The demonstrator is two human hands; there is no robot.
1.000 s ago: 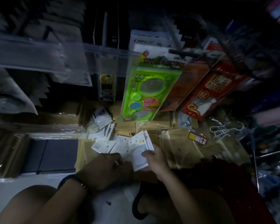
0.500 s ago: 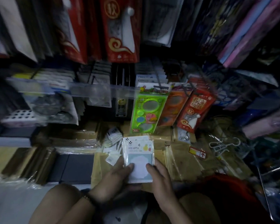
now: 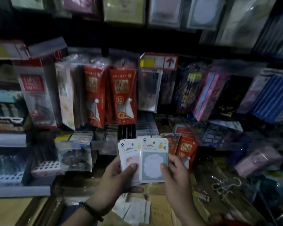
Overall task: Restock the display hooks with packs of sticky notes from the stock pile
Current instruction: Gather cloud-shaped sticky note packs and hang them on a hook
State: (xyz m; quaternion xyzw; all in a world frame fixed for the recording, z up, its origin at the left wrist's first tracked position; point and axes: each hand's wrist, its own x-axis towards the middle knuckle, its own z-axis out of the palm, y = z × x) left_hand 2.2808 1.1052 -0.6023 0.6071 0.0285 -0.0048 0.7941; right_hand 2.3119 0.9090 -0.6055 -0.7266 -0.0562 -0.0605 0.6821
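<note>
I hold up a small fan of sticky-note packs in front of the display. The front pack (image 3: 154,158) is white with a pale blue note and "BE HAPPY" printed on top. A second pack (image 3: 129,153), with a pink note, sticks out to its left. My left hand (image 3: 116,181) grips the stack from below, thumb pressed on the pink pack. My right hand (image 3: 175,175) pinches the blue pack's right edge. More white packs of the stock pile (image 3: 134,209) lie below my hands. Similar pastel packs (image 3: 201,13) hang along the top row.
Red packaged items (image 3: 122,95) hang on hooks at centre, with a red arrow price tag (image 3: 158,61) to their right. Dark and pink packs (image 3: 209,95) hang further right. Loose metal hooks (image 3: 225,186) lie at the lower right. Boxed goods fill shelves on the left.
My view has tilted up from the stock pile to the hanging display. Both hands have lifted the packs higher, and the stack has fanned so that a second pack shows.
</note>
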